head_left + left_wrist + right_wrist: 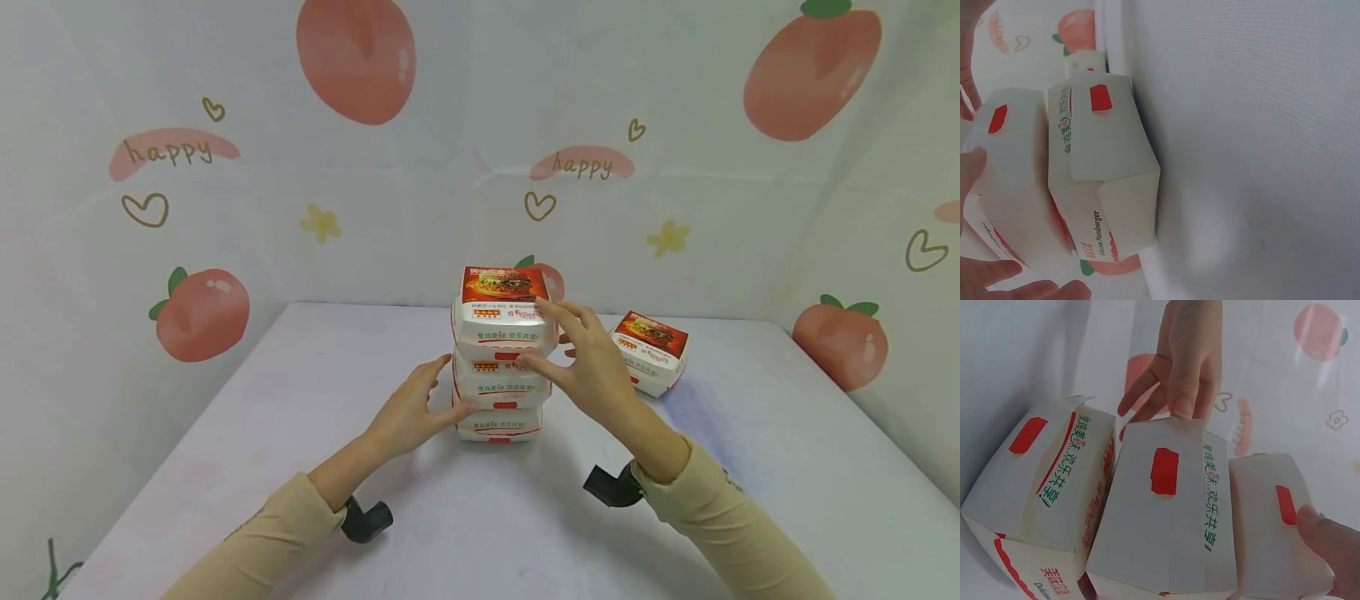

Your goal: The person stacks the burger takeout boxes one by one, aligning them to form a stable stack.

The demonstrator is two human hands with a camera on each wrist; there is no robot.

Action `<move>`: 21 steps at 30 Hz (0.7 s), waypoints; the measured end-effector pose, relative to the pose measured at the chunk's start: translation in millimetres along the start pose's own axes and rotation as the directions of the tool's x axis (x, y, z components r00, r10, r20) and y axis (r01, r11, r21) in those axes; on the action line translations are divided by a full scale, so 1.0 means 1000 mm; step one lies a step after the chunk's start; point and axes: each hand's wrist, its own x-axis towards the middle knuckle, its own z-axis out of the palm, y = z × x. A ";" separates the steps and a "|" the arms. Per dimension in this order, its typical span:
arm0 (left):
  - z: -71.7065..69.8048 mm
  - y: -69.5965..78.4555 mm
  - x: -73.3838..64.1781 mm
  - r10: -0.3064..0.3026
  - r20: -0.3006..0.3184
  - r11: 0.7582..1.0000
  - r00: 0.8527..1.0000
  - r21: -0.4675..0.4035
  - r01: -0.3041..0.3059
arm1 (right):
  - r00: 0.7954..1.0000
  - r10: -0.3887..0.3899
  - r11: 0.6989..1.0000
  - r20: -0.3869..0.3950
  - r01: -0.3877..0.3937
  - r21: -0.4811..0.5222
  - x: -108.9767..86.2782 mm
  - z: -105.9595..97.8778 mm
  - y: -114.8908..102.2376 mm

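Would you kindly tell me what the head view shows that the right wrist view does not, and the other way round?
Only the head view: a separate box standing right of the stack, the burger picture on the top box's lid, and both tan sleeves.

Only the right wrist view: the bottom box's side panel, with a red wavy edge and lettering.

Both: the three stacked boxes, the left hand touching the middle one, at least the thumb of the right hand, and peach prints behind.
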 end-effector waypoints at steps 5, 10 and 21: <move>-0.001 -0.001 0.000 -0.001 0.004 1.000 1.000 -0.006 0.001 | 1.000 -0.012 1.000 -0.014 0.013 0.010 -0.001 -0.001 0.002; -0.002 0.000 -0.001 0.002 0.004 1.000 1.000 -0.007 -0.002 | 0.999 -0.020 0.999 -0.028 0.021 0.025 -0.001 -0.002 0.004; -0.007 0.001 -0.001 -0.008 0.016 1.000 1.000 -0.003 0.008 | 0.995 -0.007 0.999 -0.097 0.012 0.051 -0.002 -0.011 0.020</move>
